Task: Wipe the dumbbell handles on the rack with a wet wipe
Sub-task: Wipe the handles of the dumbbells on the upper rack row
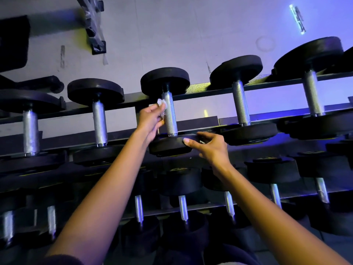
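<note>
Between left fingers [155,111] — half-hidden wipe [160,101]

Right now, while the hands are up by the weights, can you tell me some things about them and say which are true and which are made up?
1. The left hand holds a white wipe against a metal handle. True.
2. The right hand holds a second wipe. False: it has no wipe and grips the black end of the same dumbbell.
3. That dumbbell is the last one on the left of the top row. False: it sits in the middle, with two on each side.
4. A lower row holds more dumbbells. True.
</note>
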The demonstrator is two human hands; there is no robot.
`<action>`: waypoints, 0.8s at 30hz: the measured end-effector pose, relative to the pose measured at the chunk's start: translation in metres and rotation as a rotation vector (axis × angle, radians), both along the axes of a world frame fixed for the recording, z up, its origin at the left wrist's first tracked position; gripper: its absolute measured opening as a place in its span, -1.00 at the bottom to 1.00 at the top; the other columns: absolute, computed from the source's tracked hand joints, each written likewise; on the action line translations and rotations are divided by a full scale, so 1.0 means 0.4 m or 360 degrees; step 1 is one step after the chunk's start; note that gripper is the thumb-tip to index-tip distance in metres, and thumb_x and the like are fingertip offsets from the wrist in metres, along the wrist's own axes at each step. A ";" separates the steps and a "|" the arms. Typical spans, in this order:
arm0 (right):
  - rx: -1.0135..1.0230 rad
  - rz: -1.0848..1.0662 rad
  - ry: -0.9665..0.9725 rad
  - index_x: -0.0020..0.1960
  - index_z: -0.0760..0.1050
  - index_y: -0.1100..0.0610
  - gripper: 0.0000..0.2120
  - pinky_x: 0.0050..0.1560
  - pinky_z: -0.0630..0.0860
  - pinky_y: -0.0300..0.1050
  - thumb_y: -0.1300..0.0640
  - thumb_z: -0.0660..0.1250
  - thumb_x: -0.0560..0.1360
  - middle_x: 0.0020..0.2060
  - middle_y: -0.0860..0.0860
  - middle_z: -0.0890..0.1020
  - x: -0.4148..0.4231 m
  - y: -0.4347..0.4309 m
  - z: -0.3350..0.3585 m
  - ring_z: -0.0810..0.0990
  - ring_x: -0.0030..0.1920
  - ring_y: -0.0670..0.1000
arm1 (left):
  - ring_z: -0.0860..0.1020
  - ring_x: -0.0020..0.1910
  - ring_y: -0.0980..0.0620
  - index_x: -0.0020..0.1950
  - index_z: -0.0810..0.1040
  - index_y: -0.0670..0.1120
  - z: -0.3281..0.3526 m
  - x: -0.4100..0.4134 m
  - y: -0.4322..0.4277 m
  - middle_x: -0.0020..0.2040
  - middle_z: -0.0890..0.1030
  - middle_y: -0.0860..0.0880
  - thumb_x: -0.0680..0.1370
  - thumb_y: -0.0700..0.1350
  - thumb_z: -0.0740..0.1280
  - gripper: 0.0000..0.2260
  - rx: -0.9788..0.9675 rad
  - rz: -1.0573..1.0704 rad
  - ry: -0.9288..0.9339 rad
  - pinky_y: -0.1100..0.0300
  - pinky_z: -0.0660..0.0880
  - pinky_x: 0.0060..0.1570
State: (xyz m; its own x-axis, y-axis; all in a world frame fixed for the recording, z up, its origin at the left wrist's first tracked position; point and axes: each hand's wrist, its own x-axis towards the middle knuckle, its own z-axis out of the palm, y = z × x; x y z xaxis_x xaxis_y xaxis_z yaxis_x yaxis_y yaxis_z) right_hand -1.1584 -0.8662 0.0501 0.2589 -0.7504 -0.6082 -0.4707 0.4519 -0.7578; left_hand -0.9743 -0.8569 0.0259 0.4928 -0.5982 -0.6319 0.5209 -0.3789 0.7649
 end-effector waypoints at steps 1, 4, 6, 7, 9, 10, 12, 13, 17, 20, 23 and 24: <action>0.0008 -0.0002 -0.0002 0.24 0.53 0.18 0.00 0.14 0.54 0.13 -0.31 0.46 -0.10 0.12 0.07 0.62 -0.001 -0.001 0.001 0.57 0.14 -0.01 | 0.59 -0.07 -0.01 0.18 0.53 -0.23 0.002 -0.013 0.013 0.00 0.61 -0.14 0.54 -0.21 0.32 -0.77 0.0083 -0.0037 -0.0158 0.24 0.58 -0.14; 0.0007 0.0008 -0.0002 0.25 0.52 0.19 -0.01 0.15 0.54 0.13 -0.29 0.47 -0.08 0.14 0.08 0.61 0.000 0.000 0.005 0.56 0.15 0.00 | 0.49 -0.25 0.10 0.05 0.58 -0.19 0.002 -0.041 0.024 -0.15 0.56 -0.08 0.52 -0.25 0.34 -0.87 0.0171 -0.0068 -0.0629 0.34 0.49 -0.35; -0.0007 0.0006 -0.0002 0.25 0.52 0.18 0.02 0.15 0.54 0.14 -0.32 0.45 -0.11 0.15 0.08 0.61 -0.001 0.003 0.007 0.55 0.17 0.01 | 0.45 -0.24 0.04 -0.14 0.58 -0.14 0.013 -0.039 0.001 -0.22 0.53 -0.09 0.52 -0.24 0.34 -0.94 0.0161 -0.0042 -0.0668 0.20 0.47 -0.25; -0.0018 0.0001 -0.0002 0.25 0.52 0.18 0.04 0.14 0.54 0.14 -0.35 0.45 -0.13 0.15 0.08 0.61 -0.001 0.005 0.008 0.56 0.17 0.02 | 0.46 -0.22 0.02 -0.16 0.57 -0.14 0.012 -0.032 -0.014 -0.21 0.52 -0.10 0.53 -0.22 0.33 -0.92 0.0147 0.0019 -0.0560 0.16 0.48 -0.19; -0.0031 -0.0014 -0.0007 0.25 0.52 0.17 0.08 0.14 0.54 0.14 -0.39 0.43 -0.16 0.13 0.08 0.62 0.000 0.007 0.006 0.56 0.15 0.03 | 0.54 -0.12 -0.03 0.03 0.56 -0.21 0.012 -0.017 -0.033 -0.06 0.57 -0.16 0.57 -0.16 0.29 -0.86 0.0061 0.0098 -0.0253 0.14 0.52 -0.07; -0.0030 -0.0019 -0.0011 0.25 0.52 0.17 0.07 0.13 0.55 0.13 -0.38 0.44 -0.15 0.13 0.08 0.62 -0.001 0.008 0.005 0.57 0.15 0.02 | 0.58 -0.09 -0.07 0.14 0.51 -0.24 0.011 -0.015 -0.031 0.02 0.58 -0.20 0.59 -0.12 0.25 -0.77 0.0023 0.0058 -0.0129 0.14 0.55 -0.05; -0.0018 -0.0028 -0.0024 0.25 0.52 0.18 0.02 0.14 0.55 0.13 -0.33 0.46 -0.10 0.14 0.08 0.61 -0.003 0.008 0.005 0.57 0.15 0.02 | 0.59 -0.05 -0.12 0.26 0.44 -0.27 0.005 -0.013 0.000 0.12 0.57 -0.25 0.61 -0.10 0.20 -0.69 0.0115 -0.0133 -0.0018 0.13 0.58 -0.05; -0.0012 -0.0029 -0.0030 0.25 0.52 0.18 0.00 0.14 0.55 0.14 -0.31 0.47 -0.09 0.15 0.08 0.61 -0.004 0.008 0.005 0.56 0.16 0.02 | 0.58 -0.01 -0.11 0.28 0.43 -0.27 0.001 -0.010 0.022 0.14 0.57 -0.22 0.61 -0.12 0.20 -0.69 0.0233 -0.0250 0.0007 0.09 0.57 0.01; 0.0008 -0.0019 -0.0021 0.25 0.52 0.18 -0.03 0.15 0.54 0.13 -0.29 0.49 -0.06 0.15 0.08 0.61 -0.001 0.003 0.000 0.56 0.16 0.01 | 0.62 -0.23 -0.01 0.19 0.48 -0.27 0.008 0.019 0.016 -0.13 0.64 -0.13 0.60 -0.21 0.19 -0.78 0.0248 -0.0247 0.0120 0.01 0.56 0.00; 0.0016 -0.0038 -0.0002 0.25 0.52 0.18 -0.18 0.14 0.55 0.12 -0.17 0.57 0.08 0.13 0.08 0.62 -0.002 0.001 -0.013 0.56 0.13 -0.02 | 0.61 -0.23 -0.07 -0.03 0.49 -0.21 0.020 0.019 -0.058 -0.16 0.62 -0.19 0.63 -0.19 0.14 -0.83 -0.0009 0.0072 0.0157 0.10 0.58 -0.18; -0.0009 -0.0045 -0.0018 0.25 0.52 0.18 -0.04 0.15 0.54 0.14 -0.27 0.51 -0.04 0.14 0.07 0.62 -0.005 0.000 -0.018 0.56 0.15 0.01 | 0.54 -0.29 -0.03 -0.13 0.49 -0.13 0.009 -0.005 -0.046 -0.23 0.54 -0.11 0.63 -0.11 0.15 -0.79 0.0131 -0.0147 -0.0264 0.21 0.54 -0.29; -0.0017 -0.0034 -0.0033 0.25 0.52 0.18 0.01 0.15 0.53 0.14 -0.32 0.48 -0.10 0.14 0.07 0.62 -0.005 -0.001 -0.019 0.56 0.16 0.02 | 0.47 -0.33 -0.01 -0.18 0.49 -0.11 0.008 -0.015 -0.026 -0.30 0.47 -0.06 0.63 -0.10 0.16 -0.77 0.0248 -0.0262 -0.0455 0.25 0.46 -0.36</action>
